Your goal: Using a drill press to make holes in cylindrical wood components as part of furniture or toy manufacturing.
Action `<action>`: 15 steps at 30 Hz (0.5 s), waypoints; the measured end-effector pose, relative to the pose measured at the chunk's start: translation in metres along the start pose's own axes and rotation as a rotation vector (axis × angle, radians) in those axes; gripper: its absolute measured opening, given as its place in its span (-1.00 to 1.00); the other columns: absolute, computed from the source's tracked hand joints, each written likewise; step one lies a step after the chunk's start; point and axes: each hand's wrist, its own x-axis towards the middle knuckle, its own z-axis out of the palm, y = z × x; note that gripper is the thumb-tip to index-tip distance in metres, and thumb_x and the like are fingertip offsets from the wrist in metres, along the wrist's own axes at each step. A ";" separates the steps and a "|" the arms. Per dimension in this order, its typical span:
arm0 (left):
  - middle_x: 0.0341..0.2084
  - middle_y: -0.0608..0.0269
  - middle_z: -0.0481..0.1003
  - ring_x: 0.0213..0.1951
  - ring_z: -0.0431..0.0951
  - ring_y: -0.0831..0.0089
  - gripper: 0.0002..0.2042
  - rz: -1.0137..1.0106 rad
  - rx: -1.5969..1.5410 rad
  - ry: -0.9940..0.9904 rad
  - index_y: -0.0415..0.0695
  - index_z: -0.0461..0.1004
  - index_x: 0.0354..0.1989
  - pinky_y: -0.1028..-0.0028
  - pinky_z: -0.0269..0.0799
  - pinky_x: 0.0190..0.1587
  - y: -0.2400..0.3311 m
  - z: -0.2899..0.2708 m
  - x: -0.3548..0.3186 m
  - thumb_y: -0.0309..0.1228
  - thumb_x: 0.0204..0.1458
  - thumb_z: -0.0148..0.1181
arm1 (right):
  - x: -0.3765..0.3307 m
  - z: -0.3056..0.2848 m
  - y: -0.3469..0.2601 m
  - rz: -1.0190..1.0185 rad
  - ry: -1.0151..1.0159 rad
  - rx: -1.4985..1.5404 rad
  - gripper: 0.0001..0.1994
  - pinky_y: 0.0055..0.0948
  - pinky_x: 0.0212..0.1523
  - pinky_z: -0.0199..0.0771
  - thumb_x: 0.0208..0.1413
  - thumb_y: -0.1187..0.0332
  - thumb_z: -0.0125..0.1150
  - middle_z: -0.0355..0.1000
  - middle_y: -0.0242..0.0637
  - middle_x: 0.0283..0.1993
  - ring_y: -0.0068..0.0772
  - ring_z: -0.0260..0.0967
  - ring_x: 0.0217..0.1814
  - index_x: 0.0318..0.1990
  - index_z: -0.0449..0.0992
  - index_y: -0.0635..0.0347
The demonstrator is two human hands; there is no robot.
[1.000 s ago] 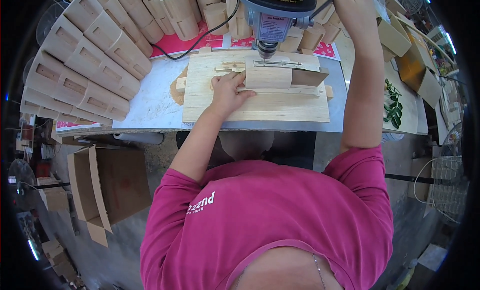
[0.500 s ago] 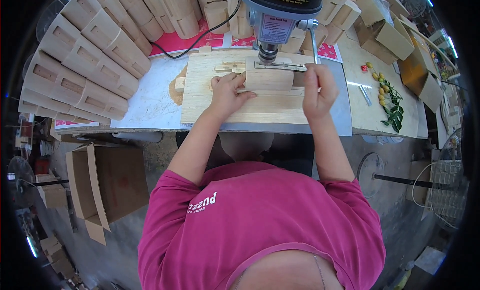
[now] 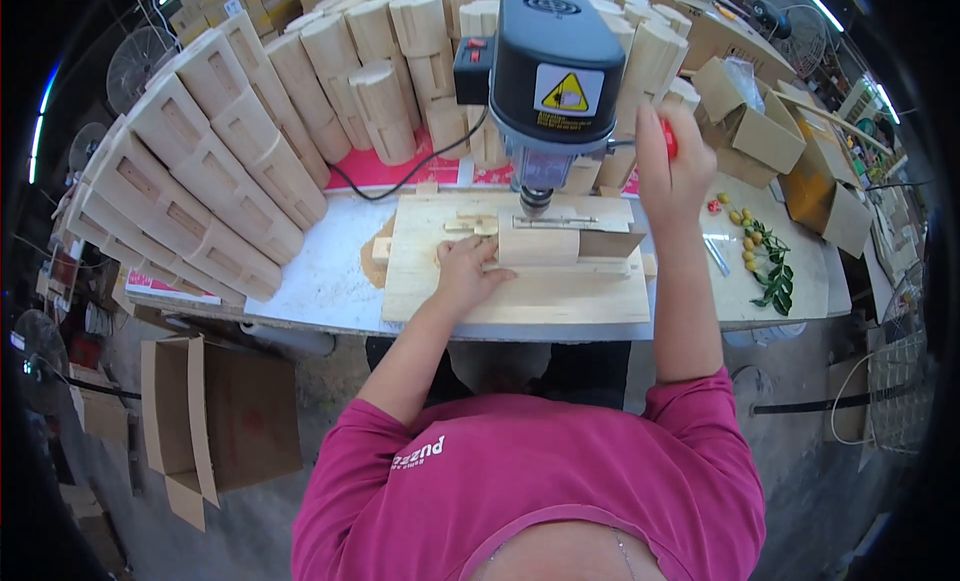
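A bench drill press [image 3: 556,76] with a black and blue head stands at the bench's far side. Below its chuck [image 3: 535,201] lies a pale, rounded wooden block [image 3: 538,247] in a wooden jig. My left hand [image 3: 468,278] grips the block's left end, thumb along its near side and the other fingers bent against it. The tip of the drill bit is too small to make out. To the right of the drill head, my right hand [image 3: 676,166] is raised and closed around the red-knobbed feed lever [image 3: 669,138].
Wooden cylinders with cut slots [image 3: 215,161] are stacked at the left and behind the drill. A black cable [image 3: 405,181] loops across the bench. At the right lie yellow fruits with green leaves [image 3: 765,256] and open cardboard boxes [image 3: 750,121]. Another carton [image 3: 245,406] sits on the floor.
My right hand has swung up and away from me with the lever. My left hand stays on the block. The view has tilted up, showing more of the drill head.
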 end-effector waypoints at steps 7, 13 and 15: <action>-0.48 0.33 0.42 -0.29 0.40 0.36 -0.49 -0.084 -0.038 -0.080 0.06 0.46 -0.10 0.30 0.00 -0.12 0.006 -0.003 0.007 -0.14 -0.34 0.34 | 0.057 0.029 0.050 0.118 -0.135 0.049 -0.72 -0.39 -0.33 0.32 0.10 0.17 0.03 0.37 -0.16 -0.48 -0.26 0.34 -0.39 -0.23 0.42 0.23; -0.45 0.30 0.40 -0.26 0.38 0.33 -0.59 -0.202 -0.162 -0.134 -0.01 0.53 -0.25 0.25 -0.03 -0.03 0.011 -0.009 0.013 -0.15 -0.35 0.36 | -0.041 -0.006 0.096 0.427 -0.679 0.196 -0.62 -0.38 -0.27 0.34 0.00 0.19 0.18 0.43 -0.22 -0.24 -0.32 0.37 -0.29 -0.11 0.39 0.29; -0.46 0.29 0.37 -0.33 0.38 0.36 -0.65 -0.184 -0.232 -0.081 -0.05 0.55 -0.34 0.33 0.10 -0.11 0.014 -0.010 0.011 -0.25 -0.39 0.40 | -0.088 -0.023 0.097 0.317 -0.803 0.053 -0.63 -0.41 -0.26 0.35 -0.07 0.25 0.27 0.45 -0.19 -0.26 -0.32 0.37 -0.29 -0.12 0.44 0.26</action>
